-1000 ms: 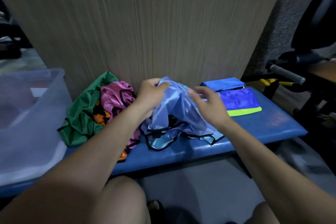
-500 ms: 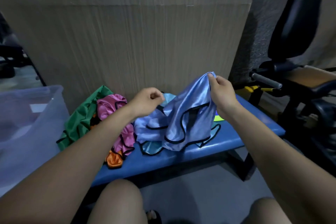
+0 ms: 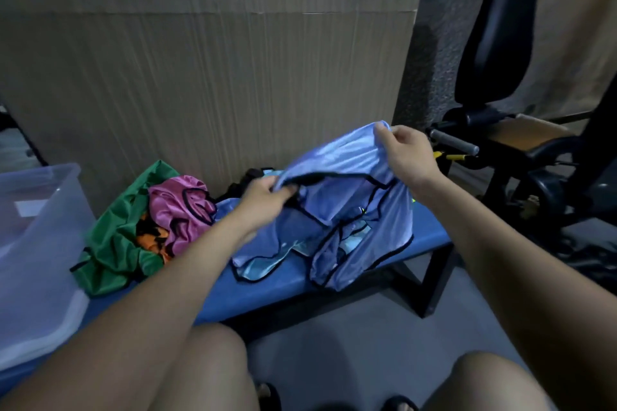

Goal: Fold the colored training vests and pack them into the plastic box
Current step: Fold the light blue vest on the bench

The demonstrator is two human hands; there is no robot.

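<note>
We sit facing the tabletop [image 3: 273,290], with a panel wall [image 3: 207,83] behind it. On its left end stands the plastic box [image 3: 36,243]. Just right of the box lies a heap of vests [image 3: 140,227], touching one another. Right of the heap, our left hand [image 3: 263,197] and right hand [image 3: 407,153] hold a vest [image 3: 347,190] above the tabletop, its lower edge draped over another vest [image 3: 267,264] lying there. Exercise equipment [image 3: 500,143] stands beyond the right end.

We hold a light blue vest [image 3: 347,177] with black trim, unfolded, between right hand [image 3: 405,152] and left hand [image 3: 263,195], crumpled vests [image 3: 150,217] and the clear plastic box [image 3: 36,243] left of our left hand.
</note>
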